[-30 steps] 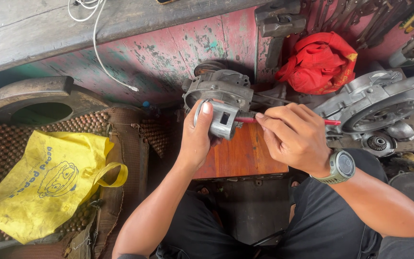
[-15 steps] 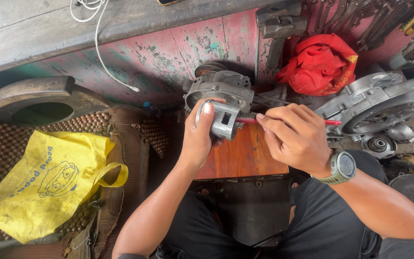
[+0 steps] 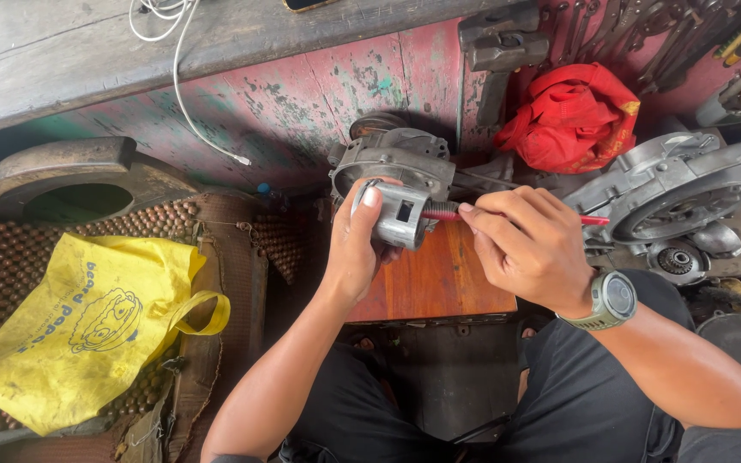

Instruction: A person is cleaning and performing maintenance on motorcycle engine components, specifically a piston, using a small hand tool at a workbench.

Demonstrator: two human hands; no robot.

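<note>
Grey metal motor part (image 3: 400, 214) gripped by left hand (image 3: 355, 249) over the wooden tabletop (image 3: 435, 283) — right hand (image 3: 529, 249) fingers pinch a red-handled screwdriver (image 3: 593, 220), tip at the part; work looks midway.

This is a small mechanic's repair workshop, rough and well used: a scuffed wooden counter (image 3: 216, 51) with peeling red and green paint runs across the far side, and wrenches and other hand tools (image 3: 696, 34) hang in a crowded row at the far right. Grey metal engine casings (image 3: 679, 184) and loose round parts (image 3: 675, 260) sit at the right beside a crumpled red rag (image 3: 572, 116), with another grey motor housing (image 3: 392, 159) in the middle. On the left lie a beaded seat mat (image 3: 2, 257) and a yellow bag (image 3: 87, 321).
</note>
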